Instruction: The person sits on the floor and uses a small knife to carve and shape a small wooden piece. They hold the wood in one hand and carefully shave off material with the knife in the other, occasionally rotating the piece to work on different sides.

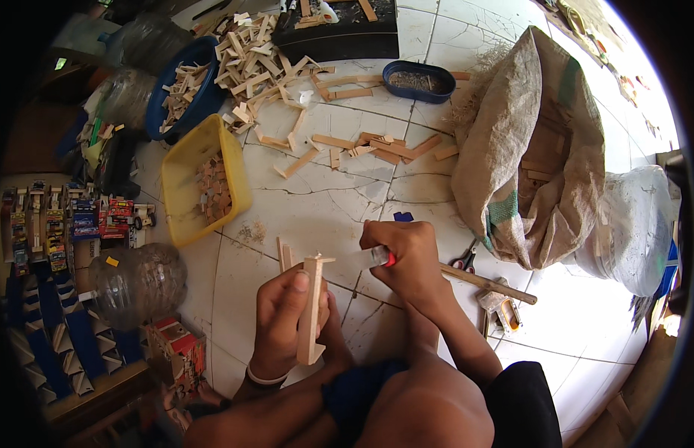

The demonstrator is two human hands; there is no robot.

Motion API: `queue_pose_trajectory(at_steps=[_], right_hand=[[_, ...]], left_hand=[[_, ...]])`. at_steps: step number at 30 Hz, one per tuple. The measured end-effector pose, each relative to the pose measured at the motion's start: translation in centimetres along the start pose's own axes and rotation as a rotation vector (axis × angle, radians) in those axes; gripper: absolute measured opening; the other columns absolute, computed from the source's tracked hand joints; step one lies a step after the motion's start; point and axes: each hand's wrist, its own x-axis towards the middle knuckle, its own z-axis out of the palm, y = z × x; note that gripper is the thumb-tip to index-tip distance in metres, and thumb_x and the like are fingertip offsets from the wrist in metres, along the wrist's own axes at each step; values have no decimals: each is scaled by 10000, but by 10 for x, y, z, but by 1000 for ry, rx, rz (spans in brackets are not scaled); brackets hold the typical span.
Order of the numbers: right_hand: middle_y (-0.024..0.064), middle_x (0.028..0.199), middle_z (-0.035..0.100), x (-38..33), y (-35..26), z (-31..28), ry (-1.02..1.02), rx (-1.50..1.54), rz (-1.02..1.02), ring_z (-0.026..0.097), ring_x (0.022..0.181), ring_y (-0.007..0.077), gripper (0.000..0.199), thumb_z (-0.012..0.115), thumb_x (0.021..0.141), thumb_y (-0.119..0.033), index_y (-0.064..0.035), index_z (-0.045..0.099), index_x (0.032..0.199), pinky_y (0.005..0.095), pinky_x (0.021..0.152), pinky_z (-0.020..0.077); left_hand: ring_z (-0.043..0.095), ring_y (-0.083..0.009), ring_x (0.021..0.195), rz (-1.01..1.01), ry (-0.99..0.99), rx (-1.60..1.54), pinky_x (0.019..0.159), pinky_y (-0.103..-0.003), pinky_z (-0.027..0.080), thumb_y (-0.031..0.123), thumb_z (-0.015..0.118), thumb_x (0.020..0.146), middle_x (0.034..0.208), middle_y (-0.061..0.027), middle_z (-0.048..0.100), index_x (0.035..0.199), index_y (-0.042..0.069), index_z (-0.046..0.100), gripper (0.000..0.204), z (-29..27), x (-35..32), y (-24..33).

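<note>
My left hand (281, 317) is closed around a narrow wooden piece (311, 310), held upright with short blocks jutting from its top and bottom ends. Just right of its top end, my right hand (406, 254) grips a small pale, translucent object with a red part (373, 257). That object is blurred, so its kind is unclear; it points left toward the wood. Behind my left hand, a further thin wooden piece (284, 254) shows in part.
A yellow tub (242, 175) of small wood blocks stands left, near a blue basin (159, 89) and a heap of wood pieces (250, 60). A woven sack (500, 149) stands right. Scissors (464, 260) and a wooden stick (503, 290) lie beside my right forearm.
</note>
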Motion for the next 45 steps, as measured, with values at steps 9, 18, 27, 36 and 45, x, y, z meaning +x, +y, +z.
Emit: queue_pose_trajectory(at_steps=[9,18,27,36,45], right_hand=[[93,648,643,0,-34,-4,-53,-98,29,647,580,334,185,770,692,-135,-84,615,779,429,536,487],[150,600,589,-7,-35,2,-54,-89,102,615,569,385,139,752,680,-46,-47,630,745,427,542,488],[182,625,619,-12,-22,4,-70,-106,253,648,629,404,86,721,738,-64,-59,638,761,472,601,518],[151,652,631,-3,-57,-5,-128,43,145,647,599,359,178,740,657,-10,-37,675,821,391,582,498],[142,639,636,-6,-44,15,-25,148,123,644,592,372,140,725,671,-67,-71,636,779,439,569,509]], left_hand=[[508,-97,513,528,49,699,493,-291,396,145,607,998,623,-28,556,921,-17,638,181,3,11,-24],[604,-257,512,802,104,1080,508,-358,483,80,654,917,665,-99,612,904,-1,661,82,4,15,-23],[572,-263,481,771,152,949,484,-365,450,97,637,936,605,-110,565,880,-9,642,120,2,11,-22],[583,-257,489,780,212,952,492,-361,455,158,632,956,604,-108,561,885,-4,647,177,5,12,-32],[594,-295,499,767,221,961,496,-374,460,168,618,963,606,-125,568,860,1,635,197,4,12,-35]])
